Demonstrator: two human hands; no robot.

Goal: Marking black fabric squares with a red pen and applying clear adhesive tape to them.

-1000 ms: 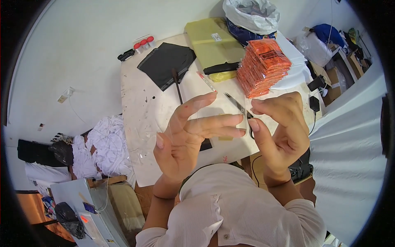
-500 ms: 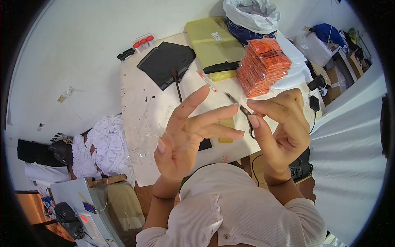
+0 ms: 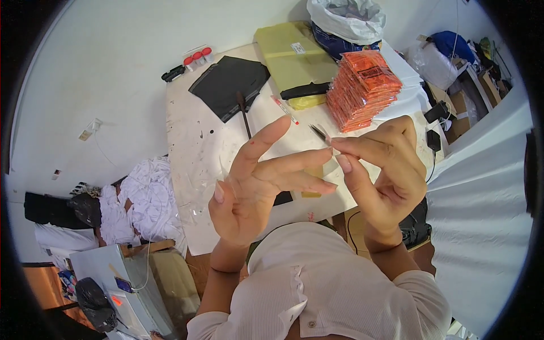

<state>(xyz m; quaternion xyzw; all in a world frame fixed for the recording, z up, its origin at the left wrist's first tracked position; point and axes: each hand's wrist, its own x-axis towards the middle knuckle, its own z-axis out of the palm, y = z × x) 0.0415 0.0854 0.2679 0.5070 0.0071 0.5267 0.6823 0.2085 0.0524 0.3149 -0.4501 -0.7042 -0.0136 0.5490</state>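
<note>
Above the table, my left hand [image 3: 249, 184] is open, its fingers stretched apart and palm turned inward. A sheet of clear, crinkled film [image 3: 201, 195] shows beside its thumb; whether the hand touches it I cannot tell. My right hand [image 3: 391, 170] faces it with thumb and forefinger brought close together, right by the left fingertips. Something thin and see-through may be between them, too faint to make out. Behind the right fingertips lies a pair of scissors [image 3: 318, 133], its handles mostly hidden by that hand.
On the table lie a black plastic bag [image 3: 226, 85], a dark brush [image 3: 243, 116], a white-and-red marker [image 3: 285, 109], a yellow package [image 3: 294, 54] and a tall stack of orange packets [image 3: 362, 90]. Red-capped containers [image 3: 197, 58] stand at the back edge. White cloth [image 3: 147, 192] is heaped at left.
My right hand has moved slightly left and up, bringing its fingertips against or very near my left fingertips. The left hand has barely shifted. The scissors' handles are now covered.
</note>
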